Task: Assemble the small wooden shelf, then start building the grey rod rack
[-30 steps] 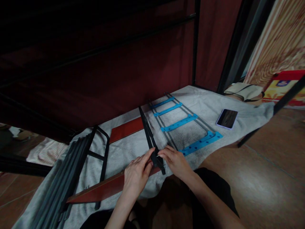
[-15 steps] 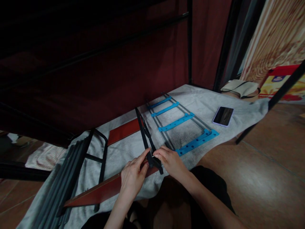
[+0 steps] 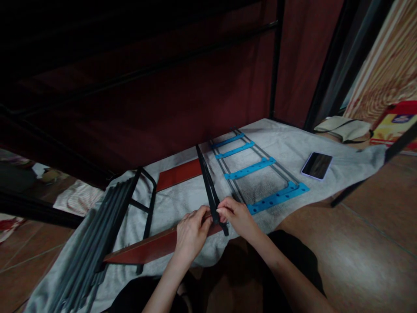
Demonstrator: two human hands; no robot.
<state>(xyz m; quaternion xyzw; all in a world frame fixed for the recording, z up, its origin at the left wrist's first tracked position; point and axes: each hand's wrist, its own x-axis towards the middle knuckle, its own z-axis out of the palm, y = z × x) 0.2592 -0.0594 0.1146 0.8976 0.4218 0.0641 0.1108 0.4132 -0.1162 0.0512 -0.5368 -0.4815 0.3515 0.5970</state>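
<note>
A reddish-brown board (image 3: 156,248) stands on its long edge, its right end against a narrow black metal frame (image 3: 208,187). My left hand (image 3: 193,230) is closed around the board's right end, its fingertips beside the frame. On the frame's other side, my right hand (image 3: 236,214) pinches close to the lower corner; what lies between thumb and finger is hidden. The board's left end meets a second black metal frame (image 3: 150,204). Another reddish-brown board (image 3: 179,174) lies flat behind, between the two frames.
Grey tubes (image 3: 94,234) lie bundled at left on a grey cloth (image 3: 176,202). Right of my hands are blue perforated strips (image 3: 280,198) with thin grey rods. A phone (image 3: 317,165) lies farther right. Dark red panels (image 3: 195,100) with black bars stand behind.
The view has shifted, so the things appear a little farther right. The narrow frame looks more closed up, seen edge-on. My right fingers have moved in against it, and the small shiny piece there is now hidden.
</note>
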